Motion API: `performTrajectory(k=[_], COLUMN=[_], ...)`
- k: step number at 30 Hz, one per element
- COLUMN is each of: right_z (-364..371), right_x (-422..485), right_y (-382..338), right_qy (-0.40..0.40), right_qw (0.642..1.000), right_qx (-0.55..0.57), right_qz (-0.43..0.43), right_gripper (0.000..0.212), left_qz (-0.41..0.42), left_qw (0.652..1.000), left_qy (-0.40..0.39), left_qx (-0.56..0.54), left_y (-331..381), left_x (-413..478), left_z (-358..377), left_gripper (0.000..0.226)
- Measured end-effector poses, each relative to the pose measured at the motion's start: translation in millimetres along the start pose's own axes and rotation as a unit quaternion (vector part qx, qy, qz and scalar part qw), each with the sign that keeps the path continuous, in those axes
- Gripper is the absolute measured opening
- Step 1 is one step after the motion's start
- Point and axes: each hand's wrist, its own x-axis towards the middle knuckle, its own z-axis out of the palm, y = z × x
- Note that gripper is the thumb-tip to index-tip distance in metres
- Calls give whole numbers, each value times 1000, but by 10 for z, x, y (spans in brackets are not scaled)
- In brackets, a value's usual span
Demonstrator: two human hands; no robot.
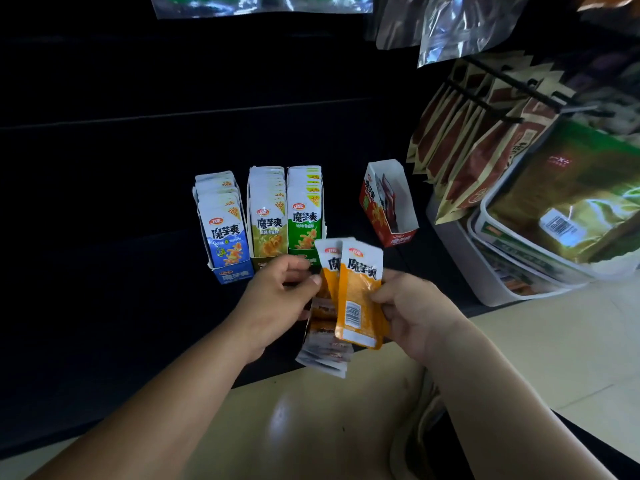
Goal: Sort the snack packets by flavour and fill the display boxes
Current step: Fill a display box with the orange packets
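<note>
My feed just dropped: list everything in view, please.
Blue display box: one, full, leftmost of row.
Olive display box: one, full, middle.
Green display box: one, full, right of row.
Red display box: one, nearly empty, apart at right.
Orange packets: two, held between hands.
Packet stack: one, orange-brown, below hands.
Hanging bags: several, brown-red, hooks at right.
White tub: one, right, holds green-gold bag.
Left hand: pinches rear orange packet.
Right hand: grips front orange packet.

Dim, nearly black shelf (104, 168); glare spot on the pale floor (287, 410); edges blurred and wide-angle warped.
</note>
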Motion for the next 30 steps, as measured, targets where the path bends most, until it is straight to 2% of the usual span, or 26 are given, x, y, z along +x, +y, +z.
performTrajectory(k=[2, 4, 7, 12, 15, 16, 21, 27, 30], right_z=[-5, 4, 31, 7, -36, -42, -24, -71, -89], right_x=[-2, -22, -55, -57, -43, -43, -14, 58, 114], right_y=[-43, -78, -84, -75, -63, -49, 112, 243, 257], right_qy=[-17, -29, -22, 103, 158, 165, 129, 143, 127], right_qw=[999, 998, 996, 981, 970, 969, 980, 979, 980], right_qx=[-7, 8, 26, 72, 80, 79, 54, 83, 118], right_qz=[-33, -55, -82, -150, -164, -165, -139, -117, -102], right_gripper=[43, 45, 46, 47, 48, 49, 43, 39, 36], left_qz=[0, 9, 5, 36, 69, 81, 103, 97, 74], left_qw=[1000, 1000, 999, 982, 958, 957, 972, 966, 986], left_qy=[-2, -23, -51, -118, -114, -99, -36, -84, -92], left_qx=[-9, 3, 17, 145, 255, 259, 209, 223, 119], left_y=[35, 81, 104, -27, -93, -106, -10, 95, 164], left_x=[3, 6, 25, 79, 129, 149, 255, 275, 249], left_z=[18, 31, 7, 30, 101, 118, 164, 251, 281], left_gripper=[29, 19, 31, 25, 37, 37, 41, 54, 44])
